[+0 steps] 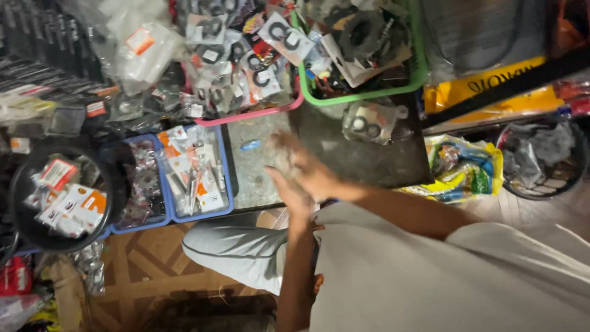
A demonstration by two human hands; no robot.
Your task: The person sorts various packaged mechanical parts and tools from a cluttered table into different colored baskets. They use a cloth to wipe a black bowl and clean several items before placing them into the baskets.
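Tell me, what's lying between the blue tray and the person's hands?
In the head view, a small blue object lies on the grey surface between the blue tray and the hands; too blurred to identify. The rest is bare.

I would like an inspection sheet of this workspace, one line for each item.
Surface: dark worn tabletop, bare only near the hands.
Job's things: blurred pale item between the hands; kind cannot be told.
Clutter: green basket and pink tray of bagged rubber rings; blue tray of small packets; black bowl of white-orange packets; loose bag of rings; small blue piece.
Grippers: left hand and right hand pressed together, motion-blurred.
Cables: nothing seen.
Surroundings: patterned floor; yellow plastic bag; dark basket with grey cloth.
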